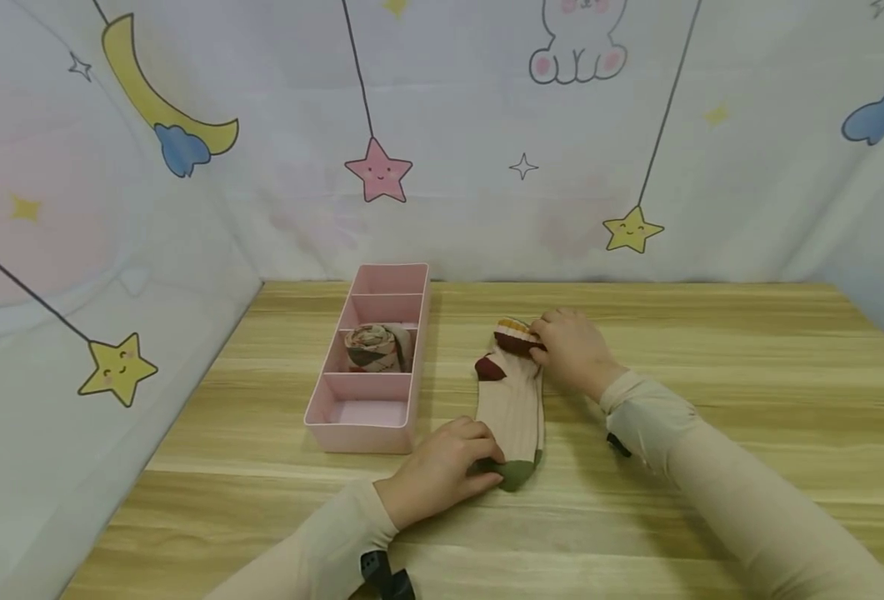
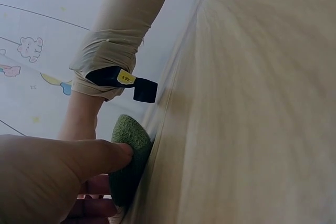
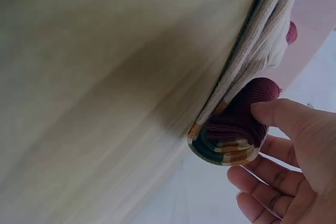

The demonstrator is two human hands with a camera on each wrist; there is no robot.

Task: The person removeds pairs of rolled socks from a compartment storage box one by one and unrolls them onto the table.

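A pair of cream socks lies lengthwise on the wooden table, with green toes toward me and a dark red heel showing at the left. The far end is rolled over into a cuff of dark red, mustard and white bands. My right hand holds this roll, thumb on top and fingers at its far side. At the near end my left hand pinches the green toe between thumb and fingers. The middle of the socks lies flat.
Left of the socks stands a pink divided box with several compartments in a row. A rolled patterned sock bundle sits in the second compartment from the front. Behind the table hangs a pale curtain printed with stars and moons.
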